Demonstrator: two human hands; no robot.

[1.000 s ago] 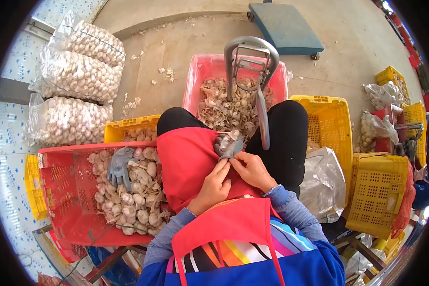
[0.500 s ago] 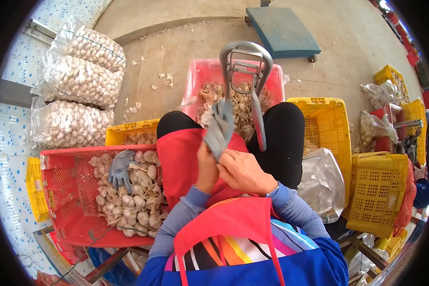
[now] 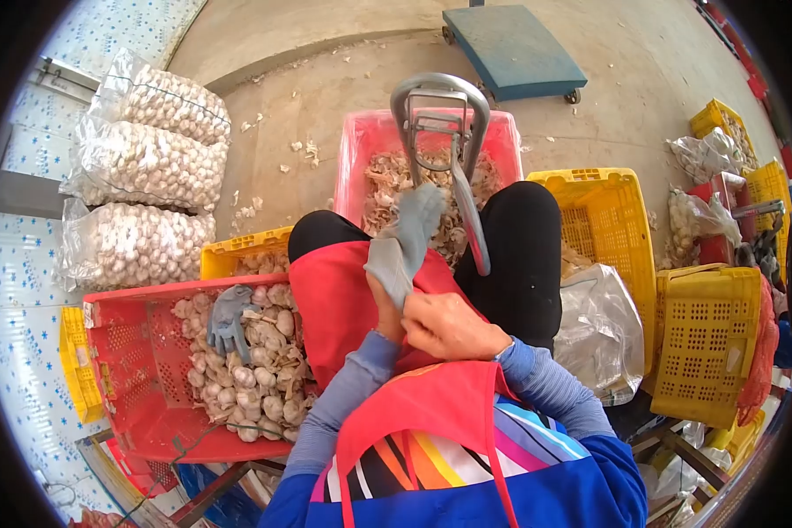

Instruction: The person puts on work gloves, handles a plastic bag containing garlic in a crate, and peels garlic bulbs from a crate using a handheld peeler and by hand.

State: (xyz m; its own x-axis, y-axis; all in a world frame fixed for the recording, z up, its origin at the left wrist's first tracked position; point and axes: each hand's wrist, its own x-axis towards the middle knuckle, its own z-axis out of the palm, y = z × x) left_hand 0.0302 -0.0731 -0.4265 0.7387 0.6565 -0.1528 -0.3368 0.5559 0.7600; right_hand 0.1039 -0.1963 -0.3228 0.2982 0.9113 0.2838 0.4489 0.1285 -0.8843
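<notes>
A grey glove (image 3: 394,261) covers my left hand (image 3: 416,218), which is raised over my lap with its gloved fingers bunched together. My bare right hand (image 3: 453,326) is closed against the left wrist, at the edge of the glove's cuff; its fingertips are partly hidden. Just beyond the glove stands a grey metal cutter frame (image 3: 482,110) with a long curved handle, over a pink crate (image 3: 350,158) of garlic skins and stalks. Another grey glove (image 3: 227,324) lies on the garlic bulbs (image 3: 268,374) in the red crate (image 3: 141,361) at my left.
Bags of garlic (image 3: 154,246) are stacked at the far left. A yellow crate (image 3: 620,229) and clear plastic bag (image 3: 600,330) stand by my right knee, with another yellow crate (image 3: 704,343) farther right. A blue platform scale (image 3: 512,48) sits on the floor ahead.
The left gloved hand has turned, and its fingers look more bunched. My right hand has moved slightly down at the cuff. The view has shifted a little.
</notes>
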